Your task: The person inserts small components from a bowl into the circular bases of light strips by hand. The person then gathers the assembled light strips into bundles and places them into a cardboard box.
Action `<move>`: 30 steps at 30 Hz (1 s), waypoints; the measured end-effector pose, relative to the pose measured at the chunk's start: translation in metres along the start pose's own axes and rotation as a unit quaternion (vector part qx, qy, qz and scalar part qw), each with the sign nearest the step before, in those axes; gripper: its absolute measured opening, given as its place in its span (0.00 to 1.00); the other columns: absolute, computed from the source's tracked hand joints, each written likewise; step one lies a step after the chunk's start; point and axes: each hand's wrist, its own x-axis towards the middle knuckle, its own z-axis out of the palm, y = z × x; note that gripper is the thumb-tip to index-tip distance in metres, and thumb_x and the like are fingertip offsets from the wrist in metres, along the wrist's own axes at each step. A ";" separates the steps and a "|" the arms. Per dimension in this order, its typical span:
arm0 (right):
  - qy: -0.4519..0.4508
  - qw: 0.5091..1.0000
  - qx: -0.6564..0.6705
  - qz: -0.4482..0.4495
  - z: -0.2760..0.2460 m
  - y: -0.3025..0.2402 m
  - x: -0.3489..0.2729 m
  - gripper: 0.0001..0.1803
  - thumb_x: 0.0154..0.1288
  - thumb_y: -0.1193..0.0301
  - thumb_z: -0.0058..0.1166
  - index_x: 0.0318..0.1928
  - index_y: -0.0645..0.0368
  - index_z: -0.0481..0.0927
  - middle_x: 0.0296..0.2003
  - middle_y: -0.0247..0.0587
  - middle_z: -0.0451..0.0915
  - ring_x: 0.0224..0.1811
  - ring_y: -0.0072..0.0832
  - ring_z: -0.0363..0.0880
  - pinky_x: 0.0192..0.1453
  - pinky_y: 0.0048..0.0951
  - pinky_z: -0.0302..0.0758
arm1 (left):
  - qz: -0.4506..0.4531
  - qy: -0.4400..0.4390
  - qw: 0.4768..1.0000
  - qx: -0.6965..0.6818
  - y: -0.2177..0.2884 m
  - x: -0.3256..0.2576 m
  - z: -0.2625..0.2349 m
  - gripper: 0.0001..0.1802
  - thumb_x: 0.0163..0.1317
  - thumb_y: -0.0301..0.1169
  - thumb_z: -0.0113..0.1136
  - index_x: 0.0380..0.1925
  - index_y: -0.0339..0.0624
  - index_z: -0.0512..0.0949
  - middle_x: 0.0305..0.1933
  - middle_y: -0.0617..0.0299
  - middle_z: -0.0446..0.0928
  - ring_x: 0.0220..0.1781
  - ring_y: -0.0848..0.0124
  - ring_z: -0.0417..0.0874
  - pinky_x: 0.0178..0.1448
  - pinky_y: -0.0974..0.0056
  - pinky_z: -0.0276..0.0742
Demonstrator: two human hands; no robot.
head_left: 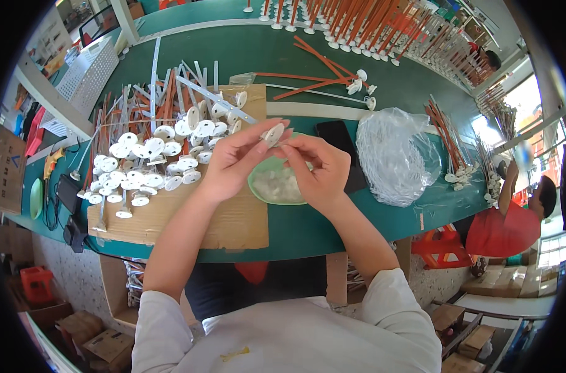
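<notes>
The green dish (258,183) is mostly hidden under both hands; the small clear pieces in it are blurred.

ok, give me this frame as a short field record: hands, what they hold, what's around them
left hand: raised over the table, fingertips pinching a small white disc
right hand: meets the left at the same disc, fingers on its edge
under hands: green dish with small pale parts
left of hands: cardboard sheet bearing a pile of white disc-and-stem pieces
right of hands: black phone, clear plastic bag
surface: green table
far edge: upright orange rods
</notes>
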 end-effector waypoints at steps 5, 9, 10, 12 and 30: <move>-0.021 0.988 -0.115 -0.098 0.001 -0.009 0.003 0.05 0.59 0.83 0.61 0.37 0.67 0.83 0.32 0.43 0.85 0.29 0.22 0.82 0.32 0.21 0.79 | 0.016 -0.035 0.999 -0.010 -0.004 -0.005 -0.004 0.24 0.71 0.18 0.43 0.66 0.33 0.64 0.69 0.44 0.66 0.71 0.54 0.68 0.73 0.52 0.64; -0.017 0.983 -0.129 -0.131 0.000 -0.006 0.002 0.04 0.58 0.83 0.61 0.35 0.66 0.83 0.31 0.41 0.84 0.28 0.24 0.82 0.32 0.22 0.79 | 0.018 -0.029 0.999 -0.037 -0.007 -0.006 0.000 0.24 0.70 0.18 0.43 0.66 0.33 0.64 0.69 0.43 0.65 0.71 0.54 0.67 0.73 0.52 0.65; -0.017 0.982 -0.132 -0.132 -0.001 -0.005 0.001 0.04 0.58 0.83 0.61 0.35 0.66 0.83 0.31 0.41 0.84 0.28 0.24 0.82 0.32 0.22 0.79 | 0.015 -0.017 0.997 -0.076 -0.007 -0.006 0.002 0.23 0.70 0.18 0.45 0.65 0.33 0.65 0.68 0.46 0.68 0.70 0.56 0.69 0.72 0.54 0.66; 0.012 0.984 -0.126 -0.129 0.001 -0.005 -0.001 0.05 0.56 0.83 0.62 0.35 0.66 0.83 0.31 0.42 0.84 0.29 0.27 0.83 0.33 0.23 0.79 | 0.015 -0.009 0.993 -0.118 -0.008 -0.006 0.007 0.22 0.70 0.18 0.47 0.64 0.32 0.67 0.66 0.48 0.70 0.68 0.58 0.71 0.72 0.56 0.67; 0.044 0.958 -0.183 -0.215 0.014 0.013 -0.004 0.08 0.53 0.83 0.61 0.36 0.65 0.82 0.29 0.46 0.82 0.27 0.38 0.82 0.31 0.28 0.78 | 0.003 0.004 0.997 -0.076 -0.020 -0.006 0.000 0.21 0.70 0.18 0.47 0.63 0.34 0.69 0.65 0.47 0.71 0.68 0.57 0.71 0.71 0.57 0.68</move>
